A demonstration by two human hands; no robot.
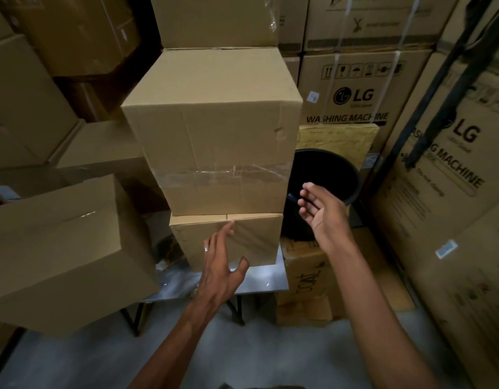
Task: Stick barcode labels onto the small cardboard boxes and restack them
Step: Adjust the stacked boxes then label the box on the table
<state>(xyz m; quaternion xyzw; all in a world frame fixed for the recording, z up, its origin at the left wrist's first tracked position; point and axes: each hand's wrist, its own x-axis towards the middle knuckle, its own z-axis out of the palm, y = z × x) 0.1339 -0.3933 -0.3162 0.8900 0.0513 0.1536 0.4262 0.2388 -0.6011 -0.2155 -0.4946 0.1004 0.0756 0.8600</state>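
Note:
Two plain cardboard boxes are stacked on a small metal table (259, 279). The upper box (214, 130) is larger, with clear tape across its front. The lower box (256, 237) is smaller. My left hand (220, 265) is spread flat against the lower box's front face, holding nothing, a ring on one finger. My right hand (321, 214) hovers open to the right of the stack, just off the boxes' right edge, with nothing in it. A third cardboard box (66, 254) sits at the left, tilted. No barcode label shows on these three boxes.
A black bucket (326, 175) stands right behind my right hand, on a brown carton (307, 279). Large LG washing machine cartons (360, 94) wall in the back and right. More brown cartons (26, 108) pile up at the left. Grey floor (256, 357) lies below.

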